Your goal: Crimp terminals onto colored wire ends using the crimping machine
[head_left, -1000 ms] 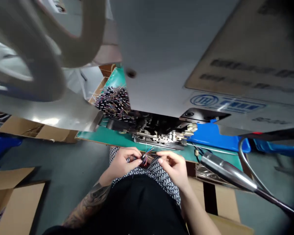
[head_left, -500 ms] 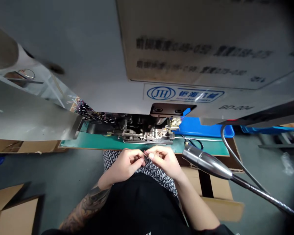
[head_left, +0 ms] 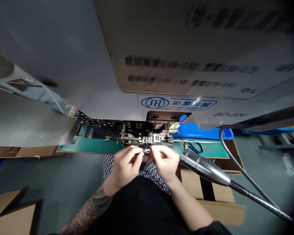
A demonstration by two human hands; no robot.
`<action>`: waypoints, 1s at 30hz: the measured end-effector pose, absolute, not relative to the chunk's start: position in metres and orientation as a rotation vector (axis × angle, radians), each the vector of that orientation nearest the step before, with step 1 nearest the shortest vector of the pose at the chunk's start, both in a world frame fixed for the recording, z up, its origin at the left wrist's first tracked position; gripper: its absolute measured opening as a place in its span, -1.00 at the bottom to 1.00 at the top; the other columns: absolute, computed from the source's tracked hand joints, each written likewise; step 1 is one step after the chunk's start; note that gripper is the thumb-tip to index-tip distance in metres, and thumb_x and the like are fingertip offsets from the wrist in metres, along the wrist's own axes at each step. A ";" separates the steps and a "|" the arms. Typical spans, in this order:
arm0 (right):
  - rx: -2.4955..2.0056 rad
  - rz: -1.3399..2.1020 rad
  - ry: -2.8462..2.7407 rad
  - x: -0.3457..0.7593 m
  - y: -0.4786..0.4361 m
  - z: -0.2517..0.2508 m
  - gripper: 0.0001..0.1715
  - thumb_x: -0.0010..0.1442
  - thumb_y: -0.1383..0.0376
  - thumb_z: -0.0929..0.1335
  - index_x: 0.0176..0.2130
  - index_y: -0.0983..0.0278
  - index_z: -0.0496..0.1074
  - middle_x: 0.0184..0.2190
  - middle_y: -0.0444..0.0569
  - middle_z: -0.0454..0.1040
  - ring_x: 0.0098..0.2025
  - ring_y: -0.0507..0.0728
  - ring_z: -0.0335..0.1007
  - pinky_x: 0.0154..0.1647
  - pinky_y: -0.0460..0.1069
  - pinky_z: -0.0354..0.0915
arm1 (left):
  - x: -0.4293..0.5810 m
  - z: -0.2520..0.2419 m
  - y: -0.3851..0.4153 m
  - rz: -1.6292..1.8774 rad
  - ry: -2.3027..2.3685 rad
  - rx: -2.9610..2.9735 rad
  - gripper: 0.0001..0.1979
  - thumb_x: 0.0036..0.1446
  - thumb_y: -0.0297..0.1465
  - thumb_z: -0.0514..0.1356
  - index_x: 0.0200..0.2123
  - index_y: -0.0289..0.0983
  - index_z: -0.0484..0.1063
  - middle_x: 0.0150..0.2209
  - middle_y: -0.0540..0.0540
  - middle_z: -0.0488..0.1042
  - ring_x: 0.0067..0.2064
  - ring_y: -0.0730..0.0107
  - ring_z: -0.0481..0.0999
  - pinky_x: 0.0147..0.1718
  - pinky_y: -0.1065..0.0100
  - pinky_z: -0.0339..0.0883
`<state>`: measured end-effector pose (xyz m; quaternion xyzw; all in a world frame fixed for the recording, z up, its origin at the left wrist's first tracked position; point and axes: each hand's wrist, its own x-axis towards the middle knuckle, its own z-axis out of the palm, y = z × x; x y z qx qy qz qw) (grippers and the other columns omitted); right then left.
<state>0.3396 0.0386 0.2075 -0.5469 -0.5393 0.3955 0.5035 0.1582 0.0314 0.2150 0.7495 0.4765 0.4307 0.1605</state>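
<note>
My left hand (head_left: 124, 164) and my right hand (head_left: 164, 160) are pinched together on a small bundle of thin coloured wires (head_left: 147, 150). They hold it at the front edge of the green bench top (head_left: 98, 147), right in front of the metal tooling (head_left: 142, 136) of a grey machine (head_left: 93, 88). The wire ends point toward the tooling. A pile of dark wires with white tips (head_left: 90, 119) lies behind the tooling at the left.
A metal lamp head on a flexible neck (head_left: 204, 166) juts in from the right, close to my right hand. A blue tray (head_left: 205, 132) sits on the bench at the right. Cardboard boxes (head_left: 12, 209) stand on the grey floor at the left and under the bench.
Both hands have risen from my lap to the bench edge, carrying the wires up to the tooling. The fanned wire ends seen a second ago are now mostly covered by my fingers.
</note>
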 end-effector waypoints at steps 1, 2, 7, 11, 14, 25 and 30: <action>-1.328 0.967 -1.260 0.336 0.040 0.207 -0.64 0.40 0.16 0.47 -0.42 0.24 0.62 -0.56 -0.09 0.56 -0.58 0.09 0.42 -0.57 -0.03 0.37 | 0.159 0.213 0.032 1.260 1.377 2.165 -0.89 0.38 -0.57 0.28 -0.14 -0.27 0.54 -0.20 -0.11 0.70 -0.18 0.31 0.72 -0.15 0.33 0.58; -1.336 0.997 -1.208 0.333 0.041 0.207 -0.62 0.39 0.14 0.47 -0.43 0.24 0.61 -0.58 -0.10 0.54 -0.59 0.08 0.40 -0.59 -0.04 0.35 | 0.160 0.212 0.033 1.282 1.390 2.187 -0.89 0.37 -0.58 0.28 -0.15 -0.27 0.54 -0.20 -0.11 0.70 -0.17 0.30 0.73 -0.14 0.32 0.58; -1.360 1.091 -1.018 0.324 0.046 0.204 -0.49 0.35 0.07 0.51 -0.53 0.27 0.53 -0.65 -0.15 0.44 -0.64 0.02 0.27 -0.62 -0.09 0.21 | 0.161 0.209 0.036 1.293 1.410 2.221 -0.87 0.36 -0.59 0.29 -0.23 -0.26 0.51 -0.26 -0.11 0.69 -0.24 0.30 0.73 -0.20 0.33 0.59; -1.346 1.128 -1.016 0.322 0.048 0.207 -0.51 0.36 0.09 0.50 -0.53 0.28 0.55 -0.67 -0.16 0.43 -0.65 -0.01 0.25 -0.61 -0.11 0.20 | 0.161 0.209 0.036 1.305 1.431 2.189 -0.86 0.37 -0.59 0.28 -0.25 -0.26 0.50 -0.28 -0.10 0.68 -0.25 0.32 0.73 -0.21 0.35 0.58; -1.348 1.115 -0.996 0.321 0.048 0.211 -0.49 0.34 0.09 0.50 -0.56 0.27 0.54 -0.70 -0.17 0.40 -0.67 -0.02 0.21 -0.63 -0.11 0.17 | 0.161 0.209 0.035 1.300 1.438 2.193 -0.85 0.38 -0.58 0.27 -0.25 -0.25 0.50 -0.28 -0.10 0.68 -0.25 0.33 0.73 -0.22 0.35 0.58; -1.334 1.318 -0.971 0.322 0.049 0.229 -0.52 0.30 0.01 0.53 -0.50 0.27 0.62 -0.68 -0.12 0.46 -0.68 -0.01 0.23 -0.67 -0.11 0.15 | 0.154 0.212 0.038 1.302 1.389 2.327 -0.82 0.36 -0.61 0.27 -0.08 -0.27 0.59 -0.22 -0.14 0.72 -0.22 0.25 0.72 -0.17 0.26 0.61; -1.288 1.363 -1.004 0.328 0.049 0.234 -0.64 0.26 0.07 0.52 -0.38 0.30 0.70 -0.64 -0.10 0.53 -0.68 0.00 0.27 -0.65 -0.09 0.20 | 0.148 0.215 0.040 1.231 1.256 2.259 -0.83 0.35 -0.63 0.25 -0.09 -0.28 0.55 -0.23 -0.13 0.68 -0.23 0.26 0.66 -0.18 0.23 0.55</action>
